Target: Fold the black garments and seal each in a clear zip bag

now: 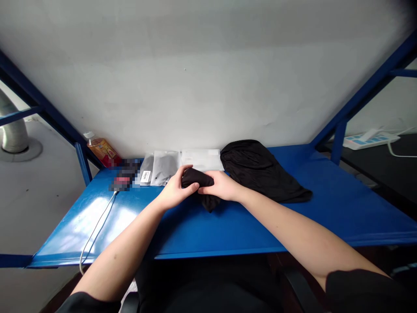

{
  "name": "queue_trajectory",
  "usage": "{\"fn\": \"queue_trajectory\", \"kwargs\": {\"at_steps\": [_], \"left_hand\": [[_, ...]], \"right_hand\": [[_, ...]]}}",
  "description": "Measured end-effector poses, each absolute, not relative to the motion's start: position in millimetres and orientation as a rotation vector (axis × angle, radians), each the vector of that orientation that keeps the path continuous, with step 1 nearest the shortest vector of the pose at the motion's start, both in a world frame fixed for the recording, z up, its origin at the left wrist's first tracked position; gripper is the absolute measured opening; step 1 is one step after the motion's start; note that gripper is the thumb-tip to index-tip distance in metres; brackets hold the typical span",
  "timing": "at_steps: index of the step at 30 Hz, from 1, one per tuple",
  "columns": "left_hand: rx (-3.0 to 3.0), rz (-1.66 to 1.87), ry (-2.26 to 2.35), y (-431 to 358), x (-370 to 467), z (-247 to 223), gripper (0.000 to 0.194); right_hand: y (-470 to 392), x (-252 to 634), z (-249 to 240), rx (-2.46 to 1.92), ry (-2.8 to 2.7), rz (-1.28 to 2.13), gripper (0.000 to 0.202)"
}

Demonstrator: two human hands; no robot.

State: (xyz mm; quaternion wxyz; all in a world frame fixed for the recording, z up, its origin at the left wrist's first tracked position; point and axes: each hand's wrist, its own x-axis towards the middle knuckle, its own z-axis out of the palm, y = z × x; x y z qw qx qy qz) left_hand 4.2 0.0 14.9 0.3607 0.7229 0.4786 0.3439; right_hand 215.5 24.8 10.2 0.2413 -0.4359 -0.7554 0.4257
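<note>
Where my left hand (174, 190) and right hand (224, 186) meet: bundle (197, 177) gripped, likely keeping it compact.
Bags (165, 165): beyond, perhaps leaving workspace.

Two hands (176, 189) (222, 185), two black cloths (197, 177) (260, 174), one bottle (103, 150)

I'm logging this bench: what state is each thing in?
Black bundle: compact, held between left hand and right hand
Larger black cloth: loosely spread, wrinkled
Bottle: capped
Plastic packets: lying flat; sealing unclear
White cable: loosely curved, running off the table's near edge
Power strip: on or off, cannot tell
</note>
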Motion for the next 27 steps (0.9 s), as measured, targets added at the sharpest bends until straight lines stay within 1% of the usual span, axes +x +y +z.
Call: {"fn": "queue_trajectory", "kwargs": {"at_steps": [3,5,7,8,10,12,14,16,18,22,27], "left_hand": [[1.738,0.803,1.252,3,4,15,0.049],[1.742,0.822,1.19,5,4,12,0.055],[1.852,0.882,1.229,7,3,7,0.062],[1.946,0.907,1.33,8,3,4,0.061],[2.167,0.872,1.667,9,1,-2,0.051],[2.318,0.677,2.038,11,-1,-10,0.044],[2.352,0.42,2.267,14,-5,-16,0.047],[2.369,0.247,2.312,17,-10,-21,0.054],[2.4,0.178,2.293,21,-15,-22,0.057],[2.411,0.151,2.308,26,-25,-22,0.045],[2.347,0.177,2.301,34,-32,-26,0.047]], "right_hand": [[27,215,5,-1.091,-1.933,1.349,0.036],[27,214,3,-0.999,-1.868,1.506,0.04],[29,213,1,-1.001,-1.717,1.604,0.034],[31,212,-1,-1.04,-1.609,1.616,0.031],[37,213,-4,-1.14,-1.356,1.605,0.027],[44,215,-7,-1.221,-1.103,1.589,0.026],[52,219,-8,-1.276,-0.903,1.587,0.029],[58,223,-7,-1.285,-0.771,1.604,0.033],[61,227,-6,-1.261,-0.685,1.631,0.036],[63,230,-7,-1.239,-0.62,1.684,0.035],[66,231,-8,-1.257,-0.618,1.662,0.027]]}}
